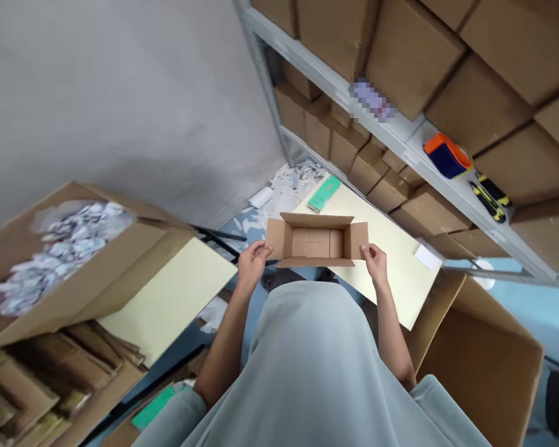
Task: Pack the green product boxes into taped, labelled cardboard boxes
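A small open cardboard box (317,242) is held in front of me with its four flaps spread and its inside empty. My left hand (253,259) grips the left flap, fingers closed on its edge. My right hand (375,259) grips the right flap the same way. The box hangs over the near edge of a pale yellow table (400,273). A green flat packet (325,193) lies at the far end of that table, and a small white card (427,257) at its right edge.
A metal shelf (400,133) packed with brown cartons rises at right, with an orange-blue tape dispenser (447,155) and yellow-black cutters (491,197). A large carton of white packets (60,254) stands left; flattened boxes (37,385) below. An empty big carton (479,360) sits at lower right.
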